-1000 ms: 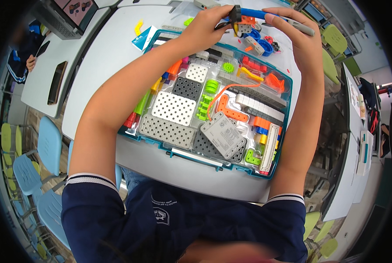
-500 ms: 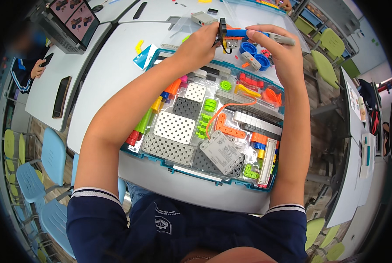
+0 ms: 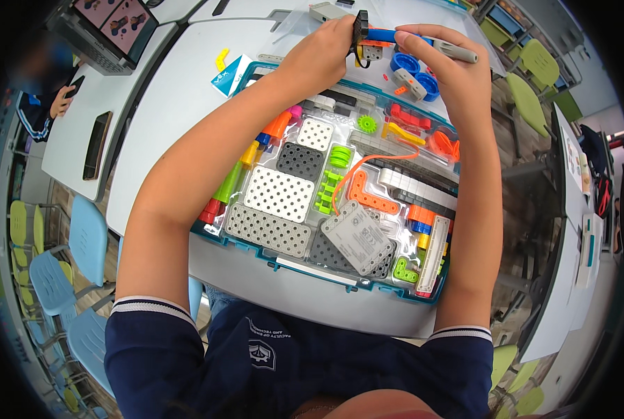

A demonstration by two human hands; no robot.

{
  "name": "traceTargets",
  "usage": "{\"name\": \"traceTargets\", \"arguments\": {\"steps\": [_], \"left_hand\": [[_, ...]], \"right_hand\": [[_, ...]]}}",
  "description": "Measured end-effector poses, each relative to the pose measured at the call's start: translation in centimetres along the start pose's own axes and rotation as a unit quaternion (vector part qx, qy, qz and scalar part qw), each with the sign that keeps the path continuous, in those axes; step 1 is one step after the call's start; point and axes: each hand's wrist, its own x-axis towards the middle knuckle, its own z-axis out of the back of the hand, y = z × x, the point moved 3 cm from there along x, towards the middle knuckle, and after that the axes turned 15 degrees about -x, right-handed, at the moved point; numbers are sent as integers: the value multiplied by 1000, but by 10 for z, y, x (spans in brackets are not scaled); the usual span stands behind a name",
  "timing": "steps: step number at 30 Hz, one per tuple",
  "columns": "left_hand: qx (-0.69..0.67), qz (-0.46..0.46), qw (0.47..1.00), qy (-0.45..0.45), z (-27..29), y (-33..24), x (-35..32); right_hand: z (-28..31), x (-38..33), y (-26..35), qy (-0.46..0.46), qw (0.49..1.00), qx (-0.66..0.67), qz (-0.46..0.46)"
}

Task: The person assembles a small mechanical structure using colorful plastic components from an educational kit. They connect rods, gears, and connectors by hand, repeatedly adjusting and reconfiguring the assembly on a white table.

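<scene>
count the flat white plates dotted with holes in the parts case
2: a small one just beyond the dark grey plate, and a larger one between that plate and the long light grey plate. The left forearm may hide others.

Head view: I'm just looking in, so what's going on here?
A person's left hand holds a black piece at one end of a blue-and-grey rod, which the right hand grips farther along. Both hands are beyond a teal-edged tray of building parts. On the tray, a flat grey box lies askew, partly over a dark grey perforated plate. Blue round parts sit on the table past the tray.
</scene>
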Motion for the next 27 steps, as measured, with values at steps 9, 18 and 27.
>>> {"name": "traceTargets", "arguments": {"steps": [9, 18, 27], "left_hand": [[35, 11, 999, 0, -2, 9, -1], [65, -7, 998, 9, -1, 7, -1], [93, -7, 995, 26, 2, -1, -1]], "right_hand": [[-1, -2, -3, 15, 999, 24, -19], [-1, -1, -7, 26, 999, -24, -23], [-4, -1, -9, 1, 999, -37, 6]]}}
